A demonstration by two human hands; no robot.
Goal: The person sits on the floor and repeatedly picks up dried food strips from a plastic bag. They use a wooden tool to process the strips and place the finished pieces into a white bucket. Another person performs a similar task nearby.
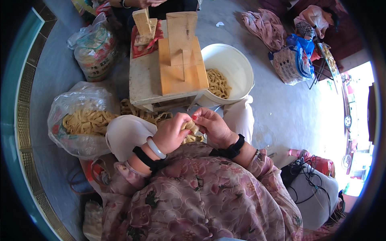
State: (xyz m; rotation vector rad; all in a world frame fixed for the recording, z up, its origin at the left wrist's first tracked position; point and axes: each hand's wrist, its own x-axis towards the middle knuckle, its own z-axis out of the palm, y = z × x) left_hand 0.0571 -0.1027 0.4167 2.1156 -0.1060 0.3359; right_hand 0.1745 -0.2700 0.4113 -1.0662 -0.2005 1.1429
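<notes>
Between my knees, a folded tan strip [190,126] is held up at the fingertips of both hands. My left hand [170,131], with a white bangle and a black band at its wrist, wraps around the strip's left side. From the right, the thumb and fingers of my right hand [214,124] pinch its upper end. More flat tan strips [140,113] hang beneath the low table and over my lap, partly hidden by my hands and knee. Whether these join the piece in my fingers cannot be seen.
A low table [144,81] carries a wooden stand [184,66] with an upright board and thin rod. Beside it, a white bucket [238,63] holds folded tan pieces [217,82]. An open plastic bag [87,98] contains loose strips. Another person's hand [147,3] shows beyond the table.
</notes>
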